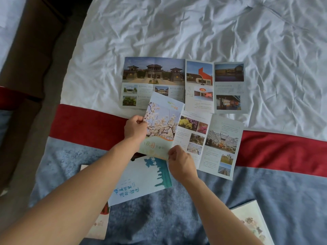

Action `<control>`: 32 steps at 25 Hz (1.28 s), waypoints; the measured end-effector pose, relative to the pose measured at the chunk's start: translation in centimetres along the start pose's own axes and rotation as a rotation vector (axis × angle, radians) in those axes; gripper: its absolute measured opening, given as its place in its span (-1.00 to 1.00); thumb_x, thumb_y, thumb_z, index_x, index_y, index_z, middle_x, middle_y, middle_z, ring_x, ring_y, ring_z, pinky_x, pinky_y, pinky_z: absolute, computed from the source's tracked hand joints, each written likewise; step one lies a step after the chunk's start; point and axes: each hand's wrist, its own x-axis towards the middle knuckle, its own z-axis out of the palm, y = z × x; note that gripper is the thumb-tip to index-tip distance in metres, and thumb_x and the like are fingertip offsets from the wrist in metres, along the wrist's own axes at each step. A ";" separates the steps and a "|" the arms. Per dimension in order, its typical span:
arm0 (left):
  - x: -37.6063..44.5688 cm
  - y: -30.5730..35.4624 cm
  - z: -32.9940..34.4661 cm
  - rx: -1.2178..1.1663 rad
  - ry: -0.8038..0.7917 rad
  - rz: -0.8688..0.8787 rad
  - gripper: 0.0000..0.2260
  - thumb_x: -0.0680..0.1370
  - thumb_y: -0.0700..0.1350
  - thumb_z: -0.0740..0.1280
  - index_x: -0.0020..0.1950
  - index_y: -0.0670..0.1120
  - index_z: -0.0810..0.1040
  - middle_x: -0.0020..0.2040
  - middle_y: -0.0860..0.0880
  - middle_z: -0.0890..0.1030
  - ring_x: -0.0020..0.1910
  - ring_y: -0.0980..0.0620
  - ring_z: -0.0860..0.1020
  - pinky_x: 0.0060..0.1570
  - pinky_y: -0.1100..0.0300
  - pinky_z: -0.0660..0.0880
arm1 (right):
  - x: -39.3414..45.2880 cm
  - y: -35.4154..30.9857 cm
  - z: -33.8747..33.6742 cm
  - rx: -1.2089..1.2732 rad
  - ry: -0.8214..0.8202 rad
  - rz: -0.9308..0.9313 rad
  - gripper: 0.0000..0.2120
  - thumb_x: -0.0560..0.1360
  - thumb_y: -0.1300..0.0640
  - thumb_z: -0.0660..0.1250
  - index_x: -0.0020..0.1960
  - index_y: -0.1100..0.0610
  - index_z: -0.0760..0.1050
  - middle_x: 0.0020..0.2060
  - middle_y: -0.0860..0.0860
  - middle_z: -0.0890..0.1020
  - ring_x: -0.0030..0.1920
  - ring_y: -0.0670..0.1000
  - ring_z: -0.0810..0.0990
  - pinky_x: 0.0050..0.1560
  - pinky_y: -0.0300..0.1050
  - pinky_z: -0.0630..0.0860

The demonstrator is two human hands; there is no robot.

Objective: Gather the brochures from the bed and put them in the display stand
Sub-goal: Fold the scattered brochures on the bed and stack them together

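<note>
1. Gathering step judged in hand: the blossom brochure [161,128] is pinched at its 9 o'clock edge by the left hand [135,129] and at its 6 o'clock corner by the right hand [182,163].
2. It is held over the bed [212,32], overlapping the open brochures there.
3. Next, folding it shut is probably called for.
4. No display stand is seen; brochures at 5 and 7 o'clock are cut off or hidden by the arms.

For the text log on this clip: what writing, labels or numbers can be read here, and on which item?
Nothing can be quoted with confidence.
Blossom brochure, held by left hand and right hand: stylised characters, too blurred.
Pale blue brochure: large blue brush characters, not legible.
Open temple brochure: captions too small.
Open greenhouse leaflet: body text too small.
No numbers or brand marks are readable.
</note>
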 end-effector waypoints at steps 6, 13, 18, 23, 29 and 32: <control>-0.2 1.3 -1.1 -0.045 0.011 0.119 -0.85 0.51 -0.23 0.25 -0.14 0.01 0.53 -0.15 0.05 0.63 -0.19 0.01 0.57 -0.25 0.15 0.43 | 0.6 -0.3 -1.0 0.130 0.270 0.079 -0.70 0.60 0.04 0.25 0.31 0.07 0.41 0.16 0.00 0.59 0.09 0.03 0.59 0.04 0.01 0.58; 1.4 3.0 -4.5 -0.362 0.139 -0.057 -0.85 0.52 -0.22 0.25 -0.03 -0.05 0.58 -0.11 0.00 0.61 -0.05 -0.01 0.59 -0.24 0.17 0.46 | 1.6 -2.4 -2.3 0.316 0.258 0.076 -0.51 0.61 -0.20 0.13 0.39 0.09 0.37 0.31 0.08 0.54 0.27 0.13 0.51 0.27 0.13 0.46; 0.6 1.8 -3.1 -0.049 -0.025 0.037 -0.90 0.57 -0.11 0.29 0.07 -0.03 0.54 -0.04 0.04 0.59 -0.13 0.13 0.54 -0.28 0.21 0.40 | 1.3 -4.6 -2.4 0.635 0.294 0.174 -0.63 0.63 -0.30 -0.04 0.05 -0.14 0.46 -0.11 -0.28 0.52 -0.01 -0.02 0.55 0.00 -0.04 0.40; -1.3 2.1 0.6 0.056 -0.133 0.129 -0.96 0.53 -0.05 0.35 -0.04 0.05 0.51 -0.12 0.13 0.58 -0.17 0.18 0.55 -0.32 0.23 0.37 | 1.3 -4.8 -4.3 0.722 0.476 0.246 -0.56 0.59 -0.35 -0.08 -0.16 -0.15 0.43 -0.21 -0.22 0.53 -0.13 -0.13 0.52 -0.09 -0.14 0.36; -3.4 2.3 5.2 0.307 -0.196 0.276 -0.83 0.49 -0.06 0.39 -0.23 -0.05 0.45 -0.19 -0.01 0.56 -0.24 0.02 0.52 -0.37 0.19 0.30 | 1.2 0.2 -6.3 0.474 0.418 0.233 -0.44 0.60 -0.20 0.14 0.56 -0.07 0.26 0.39 0.01 0.49 0.33 0.06 0.48 0.29 0.02 0.41; -4.1 1.9 6.6 0.395 -0.205 0.297 -0.85 0.50 -0.07 0.37 0.04 -0.05 0.51 0.08 -0.07 0.59 -0.03 -0.04 0.57 -0.21 0.15 0.43 | 1.1 3.0 -6.1 0.285 0.274 0.208 -0.33 0.59 -0.02 0.26 0.63 -0.10 0.07 0.53 -0.01 0.28 0.44 0.05 0.36 0.31 0.04 0.39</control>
